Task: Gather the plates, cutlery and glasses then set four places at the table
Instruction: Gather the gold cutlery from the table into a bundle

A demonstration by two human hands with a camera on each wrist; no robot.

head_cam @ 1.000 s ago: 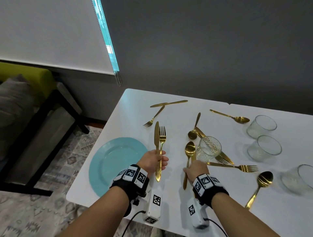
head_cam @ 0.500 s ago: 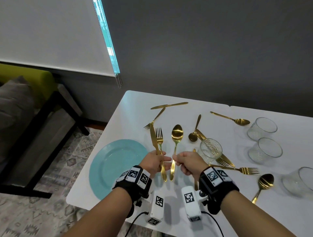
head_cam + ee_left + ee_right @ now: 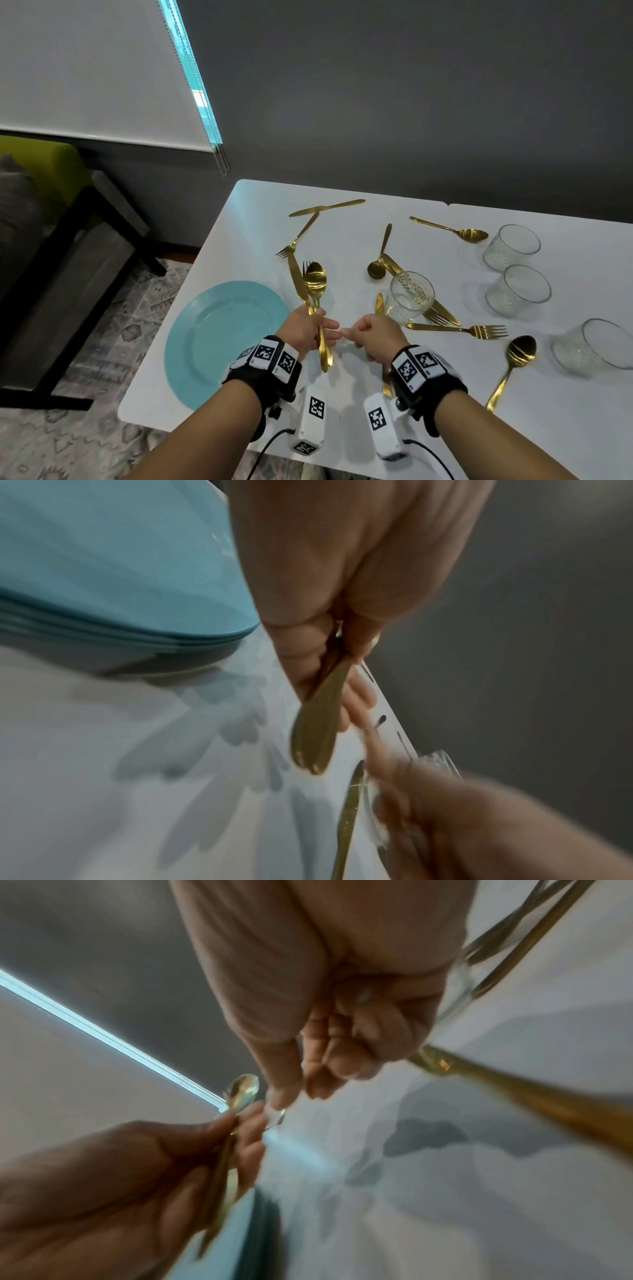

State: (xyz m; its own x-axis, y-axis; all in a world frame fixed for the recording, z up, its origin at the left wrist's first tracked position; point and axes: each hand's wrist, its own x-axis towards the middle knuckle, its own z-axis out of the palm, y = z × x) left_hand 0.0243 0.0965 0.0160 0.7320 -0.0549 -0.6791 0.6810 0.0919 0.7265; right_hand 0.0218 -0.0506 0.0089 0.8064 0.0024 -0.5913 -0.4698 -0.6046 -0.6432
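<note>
My left hand grips a gold knife, fork and spoon as one bundle, heads pointing away, just right of the teal plate stack. In the left wrist view the bundle's handles stick out below my curled fingers, beside the stacked plates. My right hand is curled and holds nothing, its fingertip touching the left hand's fingers. The right wrist view shows those curled fingers and the spoon in the left hand.
On the white table lie loose gold cutlery: a knife, forks, spoons. Several glasses stand right: one close to my right hand, others. A dark bench is left.
My right hand lifted a spoon off the table, passed it into the left hand's bundle of knife and fork, and let it go. The left hand now holds all three.
</note>
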